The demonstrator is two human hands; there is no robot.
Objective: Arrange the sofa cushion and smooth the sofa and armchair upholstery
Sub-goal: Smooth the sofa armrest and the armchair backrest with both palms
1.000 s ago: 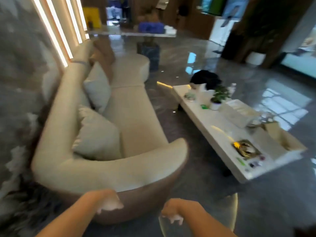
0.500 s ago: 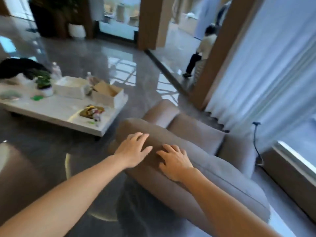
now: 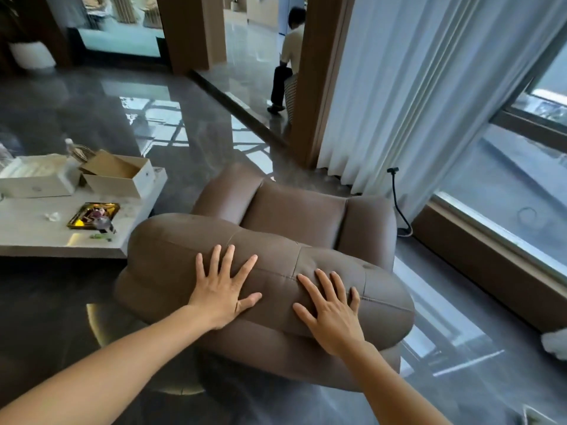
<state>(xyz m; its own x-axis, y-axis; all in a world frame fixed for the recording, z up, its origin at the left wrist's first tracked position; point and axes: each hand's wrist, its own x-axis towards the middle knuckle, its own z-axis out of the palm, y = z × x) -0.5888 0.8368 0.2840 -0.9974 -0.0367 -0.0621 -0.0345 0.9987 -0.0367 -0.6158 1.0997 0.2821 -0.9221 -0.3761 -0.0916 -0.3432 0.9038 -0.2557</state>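
Observation:
A brown leather armchair [image 3: 294, 210] stands in front of me, seen from behind its padded backrest [image 3: 165, 256]. My left hand [image 3: 222, 286] lies flat on the middle of the backrest top, fingers spread. My right hand [image 3: 331, 311] lies flat to its right, past a stitched seam, fingers spread too. Neither hand holds anything. The sofa and its cushions are out of view.
A white coffee table [image 3: 36, 234] stands to the left with two boxes [image 3: 119, 176] and a small gold tray [image 3: 93, 214]. White curtains [image 3: 414, 87], a floor cable [image 3: 399, 207] and a low window sill [image 3: 491, 250] lie to the right. A person [image 3: 288, 56] sits beyond the pillar.
My view has swung from the cream sofa to the brown armchair. Both hands have landed on its backrest and now press flat with fingers spread wider.

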